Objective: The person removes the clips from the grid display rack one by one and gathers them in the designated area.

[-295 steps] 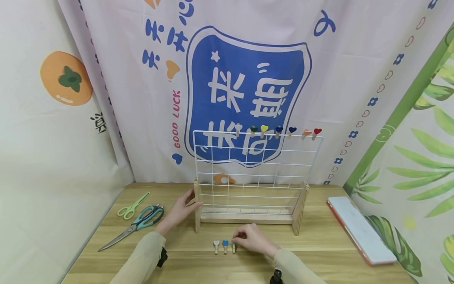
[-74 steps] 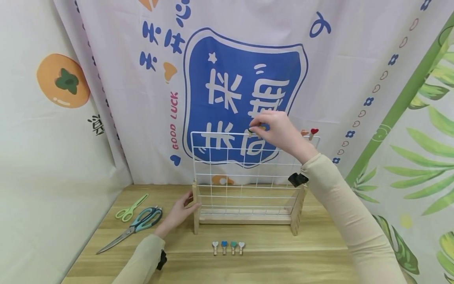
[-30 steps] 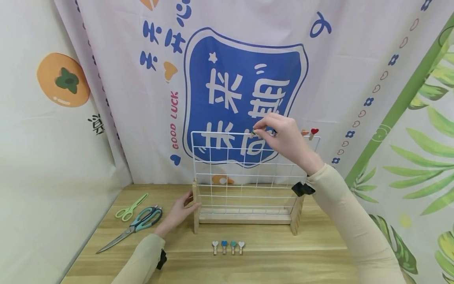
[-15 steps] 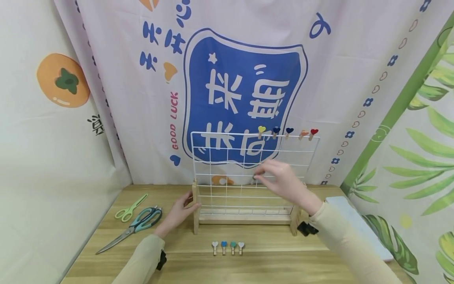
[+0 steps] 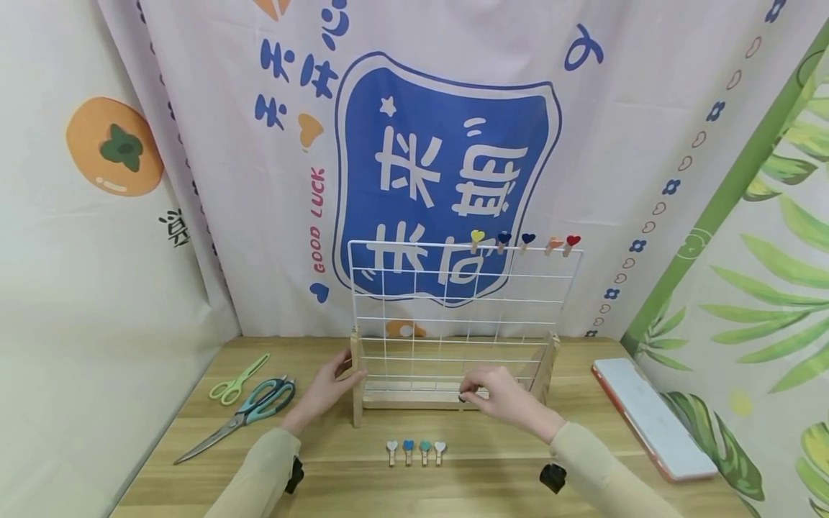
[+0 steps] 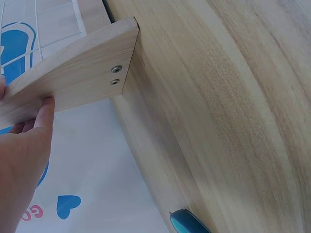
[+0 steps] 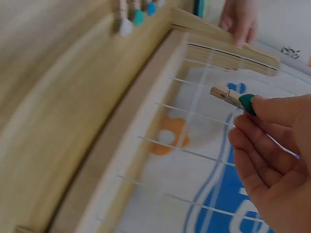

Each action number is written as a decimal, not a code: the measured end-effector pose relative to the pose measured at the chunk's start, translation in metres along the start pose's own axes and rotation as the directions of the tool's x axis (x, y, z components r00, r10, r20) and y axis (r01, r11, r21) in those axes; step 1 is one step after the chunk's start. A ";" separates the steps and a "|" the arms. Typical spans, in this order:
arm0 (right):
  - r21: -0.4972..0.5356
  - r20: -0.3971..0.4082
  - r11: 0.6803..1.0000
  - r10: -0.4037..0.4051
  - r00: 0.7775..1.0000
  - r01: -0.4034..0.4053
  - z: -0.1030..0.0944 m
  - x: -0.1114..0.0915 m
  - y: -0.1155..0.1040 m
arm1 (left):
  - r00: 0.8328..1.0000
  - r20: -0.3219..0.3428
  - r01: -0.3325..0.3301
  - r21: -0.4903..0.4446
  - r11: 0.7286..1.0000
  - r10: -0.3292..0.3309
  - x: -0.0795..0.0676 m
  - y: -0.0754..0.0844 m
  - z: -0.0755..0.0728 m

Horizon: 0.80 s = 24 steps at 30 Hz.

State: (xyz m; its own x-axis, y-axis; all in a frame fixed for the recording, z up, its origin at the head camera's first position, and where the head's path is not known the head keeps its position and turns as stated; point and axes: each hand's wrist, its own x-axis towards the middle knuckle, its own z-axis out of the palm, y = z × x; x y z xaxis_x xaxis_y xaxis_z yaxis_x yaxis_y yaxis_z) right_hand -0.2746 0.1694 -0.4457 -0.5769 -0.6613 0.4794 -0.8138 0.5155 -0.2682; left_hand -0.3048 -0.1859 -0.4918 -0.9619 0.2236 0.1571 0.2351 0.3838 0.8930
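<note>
My right hand [image 5: 508, 397] pinches a small wooden clothespin [image 7: 227, 94] by its dark green heart, low in front of the rack. The right wrist view shows the peg's bare wooden end pointing away from the fingertips. My left hand [image 5: 329, 387] holds the left wooden leg [image 6: 92, 73] of the white wire grid rack [image 5: 447, 317], thumb on one side and fingers on the other. Along the rack's top wire sit several heart clothespins: yellow [image 5: 477, 237], navy, orange and red [image 5: 573, 242]. A short row of white, blue [image 5: 408, 452], teal [image 5: 424, 452] and white clothespins lies on the table.
Green scissors [image 5: 239, 379] and larger teal-handled scissors [image 5: 242, 417] lie at the left of the table [image 5: 311, 482]. A flat white case with a red edge [image 5: 654, 419] lies at the right. A printed curtain hangs behind the rack.
The right hand has taken the dark green clothespin off the top wire and brought it down toward the table. A white clothespin has joined the row since the oldest frame. The left hand stays put.
</note>
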 end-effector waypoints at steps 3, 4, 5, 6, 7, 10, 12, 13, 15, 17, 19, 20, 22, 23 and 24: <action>0.027 0.069 0.998 0.063 0.996 -0.065 0.014 -0.009 0.002 | 1.000 -0.004 -0.010 0.013 1.000 0.010 -0.001 0.000 0.001; 0.041 0.099 0.995 0.091 0.991 -0.096 0.019 -0.012 0.003 | 1.000 -0.007 -0.018 0.015 1.000 0.018 -0.001 -0.001 0.001; 0.057 0.122 0.991 0.109 0.986 -0.117 0.023 -0.015 0.003 | 1.000 -0.013 -0.026 0.010 1.000 0.026 -0.001 -0.001 0.002; 0.073 0.148 0.987 0.131 0.980 -0.143 0.027 -0.018 0.004 | 0.999 -0.021 -0.042 0.024 0.999 0.042 -0.001 -0.001 0.002; 0.089 0.171 0.982 0.149 0.974 -0.166 0.031 -0.021 0.004 | 0.998 -0.025 -0.050 0.029 0.998 0.050 -0.001 -0.001 0.002; 0.138 0.208 0.973 0.154 0.966 -0.185 0.042 -0.028 0.005 | 0.998 -0.028 -0.060 0.030 0.998 0.061 -0.001 -0.001 0.002; 0.172 0.218 0.969 0.141 0.966 -0.180 0.049 -0.031 0.006 | 0.998 -0.024 -0.050 0.027 0.998 0.051 -0.001 -0.001 0.002; 0.188 0.224 0.965 0.138 0.965 -0.182 0.052 -0.033 0.007 | 0.999 -0.018 -0.033 0.006 0.999 0.033 -0.001 -0.002 0.001; 0.211 0.235 0.960 0.135 0.963 -0.186 0.057 -0.035 0.009 | 1.000 -0.014 -0.022 0.005 1.000 0.022 0.000 -0.003 0.001; 0.236 0.252 0.949 0.146 0.957 -0.207 0.061 -0.037 0.011 | 1.000 -0.011 -0.011 0.007 1.000 0.011 0.001 -0.004 0.000; 0.244 0.272 0.940 0.168 0.947 -0.237 0.064 -0.038 0.012 | 1.000 -0.014 -0.005 0.010 1.000 0.005 0.001 -0.004 0.001; 0.247 0.280 0.937 0.176 0.944 -0.248 0.065 -0.039 0.013 | 1.000 -0.011 -0.011 0.020 1.000 0.011 0.001 -0.005 0.001; 0.257 0.298 0.926 0.197 0.934 -0.277 0.067 -0.039 0.014 | 1.000 -0.011 -0.012 0.020 1.000 0.012 0.001 -0.005 0.001; 0.258 0.308 0.922 0.205 0.929 -0.289 0.068 -0.039 0.015 | 1.000 -0.014 -0.008 0.013 1.000 0.009 0.001 -0.005 0.001; 0.259 0.320 0.917 0.215 0.923 -0.303 0.068 -0.039 0.016 | 1.000 -0.014 -0.009 0.011 1.000 0.009 0.001 -0.004 0.001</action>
State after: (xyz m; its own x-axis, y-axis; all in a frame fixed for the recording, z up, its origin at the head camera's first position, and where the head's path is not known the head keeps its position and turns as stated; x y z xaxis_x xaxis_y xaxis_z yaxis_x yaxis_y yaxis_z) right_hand -0.2693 0.1664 -0.5255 -0.7296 -0.6737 0.1175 -0.5892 0.5321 -0.6080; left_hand -0.3065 -0.1866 -0.4961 -0.9616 0.2147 0.1711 0.2453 0.3915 0.8869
